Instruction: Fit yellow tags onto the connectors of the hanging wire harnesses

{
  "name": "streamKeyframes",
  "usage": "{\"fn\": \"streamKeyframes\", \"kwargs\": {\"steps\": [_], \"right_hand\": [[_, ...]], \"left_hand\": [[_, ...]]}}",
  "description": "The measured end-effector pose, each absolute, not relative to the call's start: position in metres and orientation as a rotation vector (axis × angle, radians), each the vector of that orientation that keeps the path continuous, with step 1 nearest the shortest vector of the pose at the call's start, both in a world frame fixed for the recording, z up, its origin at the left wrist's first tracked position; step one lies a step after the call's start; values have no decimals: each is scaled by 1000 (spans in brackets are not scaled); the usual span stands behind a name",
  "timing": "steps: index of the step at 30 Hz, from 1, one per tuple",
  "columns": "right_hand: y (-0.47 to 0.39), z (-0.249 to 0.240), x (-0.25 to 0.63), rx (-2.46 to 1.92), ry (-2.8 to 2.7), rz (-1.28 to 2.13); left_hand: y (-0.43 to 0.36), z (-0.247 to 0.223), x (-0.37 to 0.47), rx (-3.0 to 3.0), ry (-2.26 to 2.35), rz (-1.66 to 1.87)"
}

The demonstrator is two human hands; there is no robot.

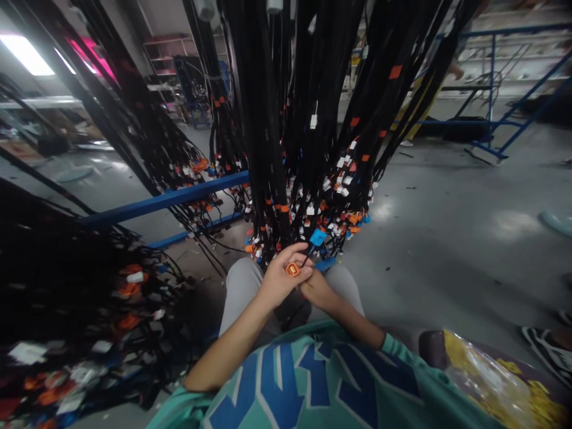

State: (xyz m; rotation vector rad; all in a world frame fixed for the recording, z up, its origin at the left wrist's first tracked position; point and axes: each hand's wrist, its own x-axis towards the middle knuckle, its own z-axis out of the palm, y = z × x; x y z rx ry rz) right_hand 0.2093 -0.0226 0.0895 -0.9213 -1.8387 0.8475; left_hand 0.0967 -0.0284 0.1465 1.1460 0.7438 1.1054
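My left hand [280, 275] is closed round an orange connector [292, 270], whose opening with a yellowish inside faces me. Close against its fingertips sits my right hand [316, 290], fingers curled in; what it grips, if anything, is hidden. A blue connector [317, 238] on a dark wire sticks up just beyond my fingers. Another blue piece [326, 264] shows lower, beside my right hand. Directly ahead hang thick bundles of black cables [254, 119], ending in many white, orange and blue connectors [344, 179].
A blue metal bar [179, 196] crosses at the left, near more cable bundles [53, 268]. A clear bag of yellow parts [491, 375] lies at the lower right. A blue frame [494, 101] stands behind on grey floor [447, 238]. Another person's shoe [543, 351] shows at right.
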Motion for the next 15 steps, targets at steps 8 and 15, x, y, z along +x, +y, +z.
{"fn": "streamKeyframes", "kwargs": {"steps": [8, 15], "right_hand": [[-20, 80, 208, -1008, -1944, 694], [-21, 78, 208, -1029, -1976, 650]], "left_hand": [[-28, 138, 88, 1122, 669, 1153], [-24, 134, 86, 1167, 600, 1148]]}}
